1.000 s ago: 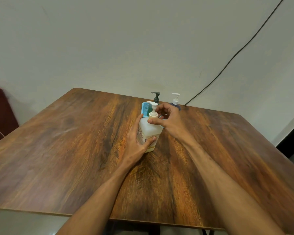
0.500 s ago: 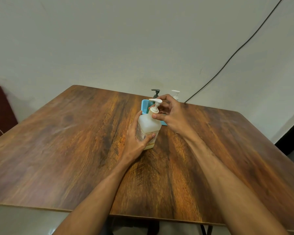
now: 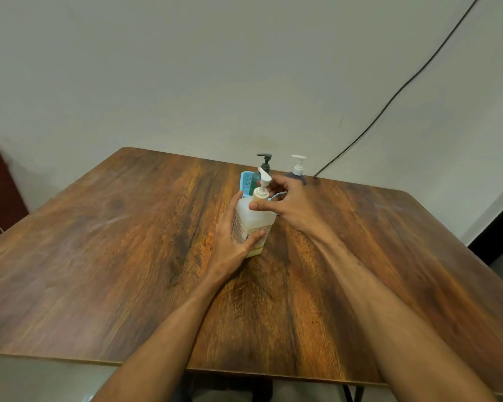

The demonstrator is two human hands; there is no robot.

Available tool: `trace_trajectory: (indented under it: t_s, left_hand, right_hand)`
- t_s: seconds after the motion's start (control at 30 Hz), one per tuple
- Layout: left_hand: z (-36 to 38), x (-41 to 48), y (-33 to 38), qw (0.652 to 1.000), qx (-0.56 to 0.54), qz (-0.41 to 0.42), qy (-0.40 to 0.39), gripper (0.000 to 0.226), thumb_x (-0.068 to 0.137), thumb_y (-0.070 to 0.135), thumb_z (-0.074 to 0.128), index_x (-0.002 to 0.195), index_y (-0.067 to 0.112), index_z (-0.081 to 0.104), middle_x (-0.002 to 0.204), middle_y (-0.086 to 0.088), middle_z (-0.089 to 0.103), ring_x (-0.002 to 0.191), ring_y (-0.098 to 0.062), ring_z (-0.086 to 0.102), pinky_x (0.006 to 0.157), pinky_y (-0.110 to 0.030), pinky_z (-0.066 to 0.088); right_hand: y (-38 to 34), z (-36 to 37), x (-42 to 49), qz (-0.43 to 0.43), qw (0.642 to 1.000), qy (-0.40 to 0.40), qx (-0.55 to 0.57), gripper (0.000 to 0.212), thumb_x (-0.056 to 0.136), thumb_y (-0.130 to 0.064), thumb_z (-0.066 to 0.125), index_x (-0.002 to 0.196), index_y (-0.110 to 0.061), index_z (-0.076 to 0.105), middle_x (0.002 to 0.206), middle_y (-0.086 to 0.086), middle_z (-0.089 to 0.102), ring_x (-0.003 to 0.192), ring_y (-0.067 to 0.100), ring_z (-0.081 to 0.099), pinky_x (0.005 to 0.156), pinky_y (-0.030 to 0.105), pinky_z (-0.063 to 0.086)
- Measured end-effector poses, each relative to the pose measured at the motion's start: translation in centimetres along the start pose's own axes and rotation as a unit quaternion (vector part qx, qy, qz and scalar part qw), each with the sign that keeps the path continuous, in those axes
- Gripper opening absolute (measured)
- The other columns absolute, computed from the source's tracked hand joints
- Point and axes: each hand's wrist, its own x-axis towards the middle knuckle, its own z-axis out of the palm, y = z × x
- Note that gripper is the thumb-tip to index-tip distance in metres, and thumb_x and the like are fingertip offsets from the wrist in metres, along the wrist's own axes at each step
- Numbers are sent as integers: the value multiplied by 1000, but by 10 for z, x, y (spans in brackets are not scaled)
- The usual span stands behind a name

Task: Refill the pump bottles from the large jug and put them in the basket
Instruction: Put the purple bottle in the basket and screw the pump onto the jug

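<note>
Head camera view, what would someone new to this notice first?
First, the two hands at the middle of the wooden table: the left hand grips the body of an upright square white bottle, while the right hand pinches its pump collar. Just behind them, near the far edge, are a blue basket, a teal bottle with a dark pump and a dark bottle with a white pump. A black cable slants down the wall on the right.

We see a brown wood-grain table (image 3: 122, 256). A white bottle (image 3: 256, 220) stands upright near its middle. Just behind it, toward the far edge, sits a blue basket (image 3: 246, 181), with a purple bottle (image 3: 299, 177) standing at the basket's right.
</note>
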Motion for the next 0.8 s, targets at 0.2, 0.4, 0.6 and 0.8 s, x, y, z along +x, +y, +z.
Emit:
trace_trajectory:
  t_s: [0.2, 0.4, 0.6, 0.8]
  left_hand:
    - [0, 0, 1, 1000, -4, 3, -1, 93, 85, 28, 84, 160, 26, 29, 158, 7, 43, 138, -8, 50, 112, -41, 49]
    - [0, -1, 0, 1000, -3, 3, 2, 93, 84, 28, 85, 160, 28, 30, 156, 13, 43, 138, -7, 49, 112, -44, 50]
    - [2, -1, 1, 1000, 3, -2, -1, 93, 84, 27, 85, 159, 34, 30, 151, 31, 39, 139, -1, 46, 114, -41, 47]
    - [3, -2, 0, 1000, 1, 10, 2, 92, 84, 26, 86, 159, 26, 32, 155, 13, 45, 138, -6, 49, 112, -42, 49]
  right_hand:
    - [-3, 3, -1, 18, 1000, 15, 20, 34, 74, -22, 89, 102, -14, 71, 102, 0, 71, 93, 15, 65, 76, 28, 54]
    - [-2, 7, -8, 22, 997, 42, 59, 56, 67, -18, 93, 108, -14, 56, 107, 0, 68, 96, 11, 64, 76, 25, 54]
    - [-3, 15, -8, 9, 994, 88, 69, 61, 61, -18, 96, 110, -11, 59, 100, 4, 69, 89, 17, 67, 76, 31, 58]
    - [2, 10, -14, 17, 994, 35, 98, 43, 76, -11, 86, 111, -26, 66, 112, -2, 71, 100, 6, 65, 84, 29, 55]
